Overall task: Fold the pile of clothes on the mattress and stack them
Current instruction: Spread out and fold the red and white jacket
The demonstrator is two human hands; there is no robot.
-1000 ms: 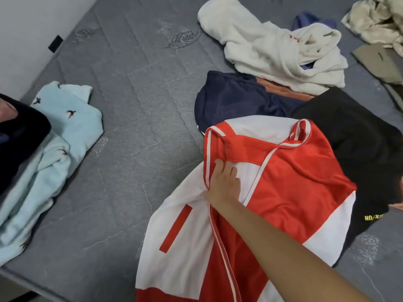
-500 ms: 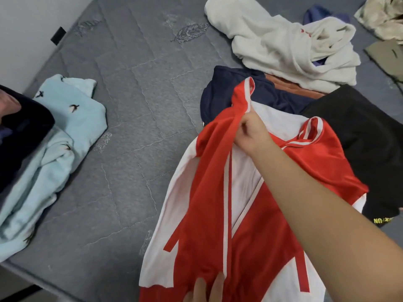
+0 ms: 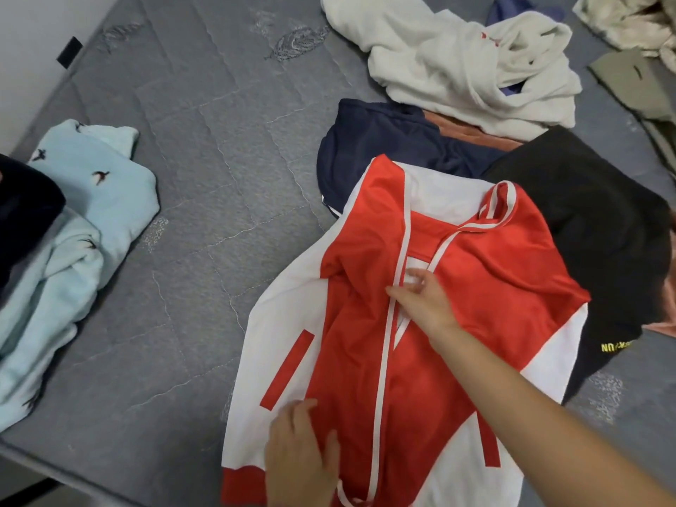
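A red and white jacket (image 3: 475, 287) lies spread front-up on the grey mattress (image 3: 219, 177), near the front edge. My right hand (image 3: 424, 301) hovers over its chest by the white zip trim, fingers loosely spread, touching the cloth. My left hand (image 3: 296, 455) lies flat on the jacket's lower left front, pressing it down. Under the jacket's top lie a navy garment (image 3: 380, 148) and a black garment (image 3: 592, 221). A cream hoodie (image 3: 457, 64) sits crumpled behind them.
At the left edge a light blue garment with small birds (image 3: 84, 221) lies loosely folded, with a dark one (image 3: 22, 221) on top. More beige and olive clothes (image 3: 636, 49) lie at the far right. Bare mattress spans the middle and back left.
My right hand had lifted the jacket's left front panel; it has laid it flat and let go. My left hand has come in from below onto the jacket's lower front.
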